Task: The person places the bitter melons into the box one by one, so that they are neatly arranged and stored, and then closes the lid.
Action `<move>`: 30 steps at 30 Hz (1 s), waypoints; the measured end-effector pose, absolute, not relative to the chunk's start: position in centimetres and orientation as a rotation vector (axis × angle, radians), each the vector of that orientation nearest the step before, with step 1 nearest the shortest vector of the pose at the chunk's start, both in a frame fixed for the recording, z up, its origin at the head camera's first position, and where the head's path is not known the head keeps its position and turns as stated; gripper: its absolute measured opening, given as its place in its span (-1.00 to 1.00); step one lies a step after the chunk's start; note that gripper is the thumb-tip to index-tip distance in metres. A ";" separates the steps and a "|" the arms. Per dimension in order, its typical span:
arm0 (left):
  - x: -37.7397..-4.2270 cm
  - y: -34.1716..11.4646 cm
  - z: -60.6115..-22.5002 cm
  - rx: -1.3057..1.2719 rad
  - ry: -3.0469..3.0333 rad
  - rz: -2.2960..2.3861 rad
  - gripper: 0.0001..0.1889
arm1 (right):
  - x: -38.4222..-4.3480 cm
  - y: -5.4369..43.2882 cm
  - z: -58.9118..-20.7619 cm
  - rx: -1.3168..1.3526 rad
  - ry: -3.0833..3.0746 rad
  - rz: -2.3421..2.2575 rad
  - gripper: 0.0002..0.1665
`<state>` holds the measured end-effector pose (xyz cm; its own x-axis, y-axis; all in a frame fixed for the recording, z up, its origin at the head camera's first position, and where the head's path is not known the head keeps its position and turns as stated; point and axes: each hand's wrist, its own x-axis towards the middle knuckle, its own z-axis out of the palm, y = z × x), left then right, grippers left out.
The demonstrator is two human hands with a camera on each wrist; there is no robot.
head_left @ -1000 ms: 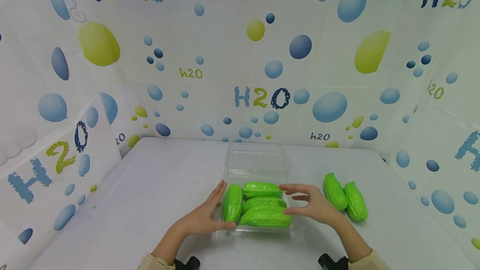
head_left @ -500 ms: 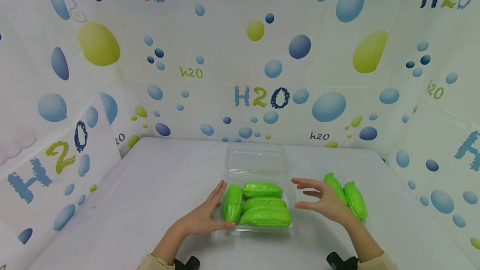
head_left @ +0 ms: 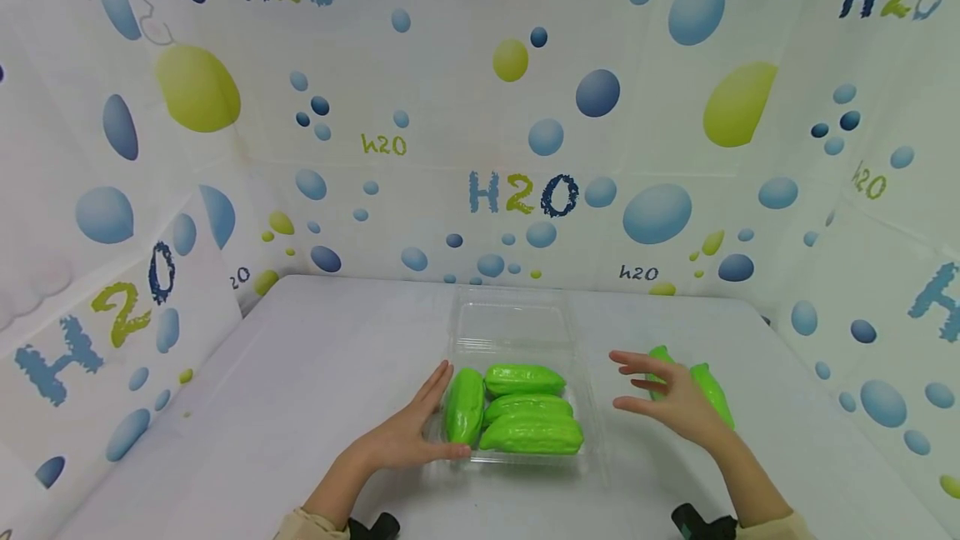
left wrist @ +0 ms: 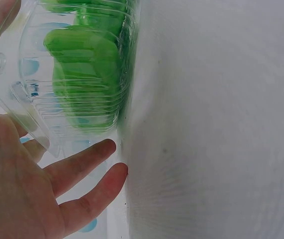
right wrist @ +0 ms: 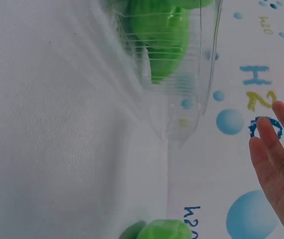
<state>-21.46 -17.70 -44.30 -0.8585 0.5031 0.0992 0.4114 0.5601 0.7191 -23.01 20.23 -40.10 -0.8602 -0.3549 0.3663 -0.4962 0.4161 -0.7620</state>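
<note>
A clear plastic clamshell box stands on the table with its lid folded back. Several shiny green ridged fruits lie in it: one lengthwise at the left, the others crosswise, such as the front fruit. My left hand rests against the box's left side, fingers extended and thumb on the front rim. To the right of the box, my right hand hovers with fingers spread and nothing held. It partly hides two loose green fruits, the nearer-left fruit and the right-hand fruit.
A white tabletop spreads around the box. Behind and at both sides hang white sheets printed with blue and green drops and lettering. A black wrist mount sits on the right forearm, another mount on the left.
My right hand has left the fruits in the box and moved right, now partly in front of the two loose fruits. The left hand has stayed at the box.
</note>
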 end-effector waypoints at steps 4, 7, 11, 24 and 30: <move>-21.5 -17.7 -44.3 0.793 2.677 1.176 0.15 | -22.9 20.8 -39.9 0.715 -2.533 1.371 -0.36; -21.5 -17.7 -44.3 0.795 2.676 1.177 0.15 | -22.8 21.2 -39.8 0.693 -2.534 1.351 -0.35; -21.4 -17.8 -44.2 0.792 2.666 1.186 0.15 | -22.8 21.7 -39.8 0.665 -2.535 1.350 -0.35; -21.3 -17.7 -44.1 0.793 2.660 1.195 0.14 | -22.6 23.1 -40.0 0.572 -2.534 1.254 -0.37; -21.2 -17.6 -44.0 0.803 2.675 1.183 0.13 | -22.4 24.4 -40.4 0.548 -2.516 1.213 -0.37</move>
